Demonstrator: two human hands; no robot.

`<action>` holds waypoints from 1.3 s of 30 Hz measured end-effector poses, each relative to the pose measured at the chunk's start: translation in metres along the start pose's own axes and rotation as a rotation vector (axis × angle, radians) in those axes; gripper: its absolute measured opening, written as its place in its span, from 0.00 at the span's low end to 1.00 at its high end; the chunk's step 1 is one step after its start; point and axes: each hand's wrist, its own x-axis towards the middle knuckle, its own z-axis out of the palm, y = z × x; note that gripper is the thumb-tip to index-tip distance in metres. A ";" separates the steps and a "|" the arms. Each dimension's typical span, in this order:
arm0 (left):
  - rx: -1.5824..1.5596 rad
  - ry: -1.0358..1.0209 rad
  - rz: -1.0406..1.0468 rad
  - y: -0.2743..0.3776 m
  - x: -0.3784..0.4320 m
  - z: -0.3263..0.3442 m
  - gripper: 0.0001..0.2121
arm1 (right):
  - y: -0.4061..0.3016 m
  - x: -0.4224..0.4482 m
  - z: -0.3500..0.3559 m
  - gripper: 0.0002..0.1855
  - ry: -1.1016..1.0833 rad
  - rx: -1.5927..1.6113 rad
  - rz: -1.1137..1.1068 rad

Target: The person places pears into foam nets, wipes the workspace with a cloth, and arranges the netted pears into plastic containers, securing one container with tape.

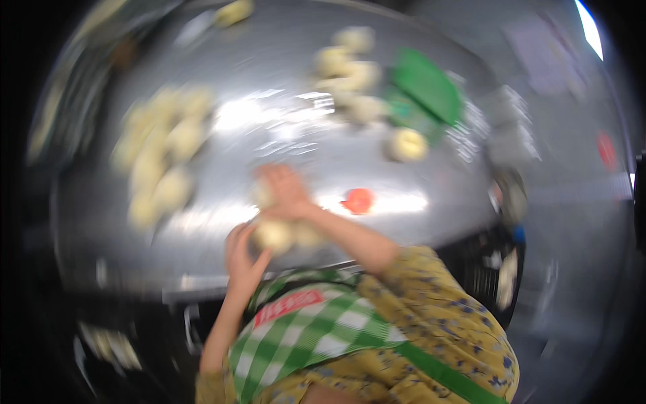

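Blur covers much of the head view. My left hand (245,252) curves around the left side of a pale yellow, dough-like ball (274,235) at the near part of a metal table (227,166). Just beyond it, my right hand (285,192) lies palm down with fingers stretched, over or against another pale piece (263,194) that it partly hides. A third pale piece (308,235) sits beneath my right wrist. Whether the right hand grips anything cannot be told. A small red object (359,201) rests to the right of my right forearm.
Many pale pieces (166,146) are grouped at the left, and several more (353,76) at the far middle. Right of those lie a green flat object (429,86) and a single yellowish piece (409,145). Dark crates (479,272) stand below the table's near edge.
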 end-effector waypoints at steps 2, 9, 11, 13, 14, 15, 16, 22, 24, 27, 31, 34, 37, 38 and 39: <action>0.091 -0.088 0.086 0.017 0.010 0.008 0.27 | -0.006 -0.018 -0.027 0.49 0.172 0.108 -0.068; 0.247 -0.243 0.315 -0.014 0.032 -0.015 0.21 | 0.113 -0.252 -0.083 0.32 1.361 0.186 0.745; 0.211 -0.280 0.247 -0.041 0.063 -0.009 0.17 | 0.124 -0.361 -0.099 0.22 1.860 0.348 1.000; 0.175 -0.278 0.227 -0.043 0.093 0.004 0.16 | 0.106 -0.493 -0.091 0.27 2.267 0.471 1.261; 0.151 -0.262 0.216 -0.043 0.105 0.010 0.15 | 0.085 -0.551 -0.075 0.29 2.416 0.291 1.375; 0.106 -0.264 0.184 -0.033 0.114 0.018 0.15 | 0.062 -0.618 -0.048 0.29 2.532 0.268 1.360; 0.099 -0.224 0.145 0.000 0.105 -0.023 0.16 | 0.011 -0.650 -0.037 0.30 2.633 0.317 1.437; -0.004 -0.217 0.150 0.008 0.127 -0.018 0.17 | -0.089 -0.762 0.018 0.37 2.545 0.374 1.868; 0.015 -0.269 0.118 0.007 0.128 -0.022 0.18 | -0.096 -0.751 0.011 0.39 2.552 0.383 1.941; 0.025 -0.295 0.157 -0.004 0.127 -0.029 0.18 | -0.098 -0.742 0.004 0.43 2.544 0.366 2.059; 0.005 -0.281 0.148 -0.015 0.115 -0.037 0.19 | -0.081 -0.753 0.000 0.42 2.496 0.330 2.086; -0.095 -0.259 0.039 -0.050 0.109 -0.046 0.19 | -0.040 -0.757 -0.002 0.32 2.409 0.485 2.053; -0.090 -0.227 -0.111 -0.063 0.082 -0.053 0.20 | 0.014 -0.740 0.000 0.17 2.158 0.820 1.465; -0.076 -0.273 -0.094 -0.073 0.075 -0.048 0.22 | 0.018 -0.750 -0.003 0.14 1.894 0.962 1.508; 0.076 -0.291 -0.034 -0.040 0.063 -0.051 0.23 | 0.035 -0.707 -0.009 0.13 1.766 0.918 1.658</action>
